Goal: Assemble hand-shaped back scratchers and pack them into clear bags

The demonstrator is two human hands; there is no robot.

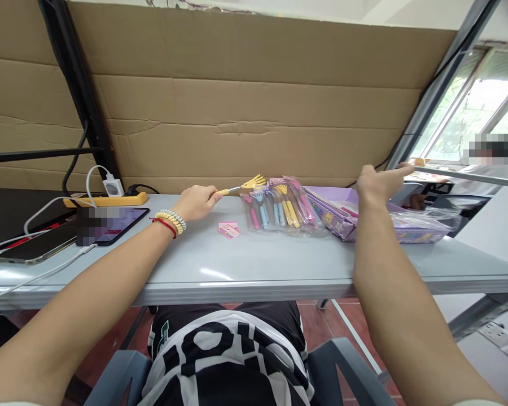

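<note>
My left hand (197,202) is closed around the handle of a yellow hand-shaped back scratcher (252,182), its metal rod and spread claw pointing right just above the table (275,259). Beneath it lie small pink printed cards (228,229). To the right are several back scratchers in clear plastic bags (279,208), with pink, blue and yellow handles. My right hand (381,183) is raised above a purple patterned box (342,228). Its fingers point right towards a grey metal bar (469,176); their undersides are hidden, and I cannot tell whether they hold anything.
Phones (118,225) and white charging cables lie on the left, near a yellow power strip (105,199) with a white charger (113,186). A cardboard sheet (254,107) stands behind the table. Metal posts rise at both sides. Another person (491,163) is beyond on the right.
</note>
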